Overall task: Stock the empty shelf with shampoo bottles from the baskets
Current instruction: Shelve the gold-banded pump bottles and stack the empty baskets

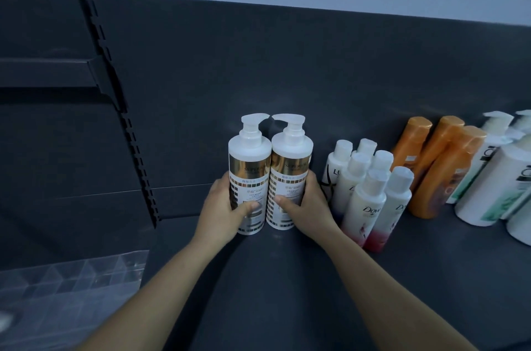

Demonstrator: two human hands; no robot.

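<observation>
Two white pump bottles with gold bands stand upright side by side on the dark shelf (pixel 258 278). My left hand (pixel 222 211) grips the left pump bottle (pixel 249 161) low on its body. My right hand (pixel 309 205) grips the right pump bottle (pixel 290 162) the same way. Both bottle bases rest on the shelf surface, and the two bottles touch each other.
To the right stand several small white Dove bottles (pixel 365 204), three orange bottles (pixel 444 166) and several large white pump bottles (pixel 494 187). A slotted upright (pixel 135 132) and a neighbouring shelf bracket (pixel 48 74) lie to the left. A clear plastic divider (pixel 71 278) sits at lower left.
</observation>
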